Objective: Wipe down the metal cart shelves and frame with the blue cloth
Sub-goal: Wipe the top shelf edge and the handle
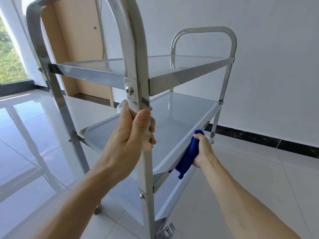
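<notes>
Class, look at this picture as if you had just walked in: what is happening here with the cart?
A person is cleaning a metal cart with three shelves. The left hand grips the near upright of the frame, steadying it. The right hand holds a bunched blue cloth against the outer side edge of the middle shelf. The cart stands on a glossy tiled floor beside a white wall.

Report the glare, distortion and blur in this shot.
Head view: wide-angle lens bows the near cart post and handle; daylight from the window glares off the glossy floor and washes the shelves pale; the top-left handle corner is smeared; both hands, left and right with the blue cloth, stay sharp.
</notes>
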### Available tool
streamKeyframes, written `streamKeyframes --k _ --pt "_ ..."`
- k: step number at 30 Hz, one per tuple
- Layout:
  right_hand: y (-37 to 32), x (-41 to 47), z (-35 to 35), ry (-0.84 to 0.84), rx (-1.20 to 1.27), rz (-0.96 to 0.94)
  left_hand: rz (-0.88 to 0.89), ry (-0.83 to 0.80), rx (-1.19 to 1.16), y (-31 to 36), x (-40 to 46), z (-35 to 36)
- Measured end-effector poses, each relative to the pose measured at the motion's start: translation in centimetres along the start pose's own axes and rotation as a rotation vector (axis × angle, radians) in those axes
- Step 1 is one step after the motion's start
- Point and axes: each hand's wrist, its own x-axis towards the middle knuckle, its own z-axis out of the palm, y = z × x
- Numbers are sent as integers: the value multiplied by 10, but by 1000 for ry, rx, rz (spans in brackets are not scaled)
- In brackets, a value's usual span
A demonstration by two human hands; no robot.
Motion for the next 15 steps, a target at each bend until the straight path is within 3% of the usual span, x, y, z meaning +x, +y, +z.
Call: streamKeyframes --k 15 --pt "-27 -14 -57 75 70 -80 38 111 -24 -20 19 0"
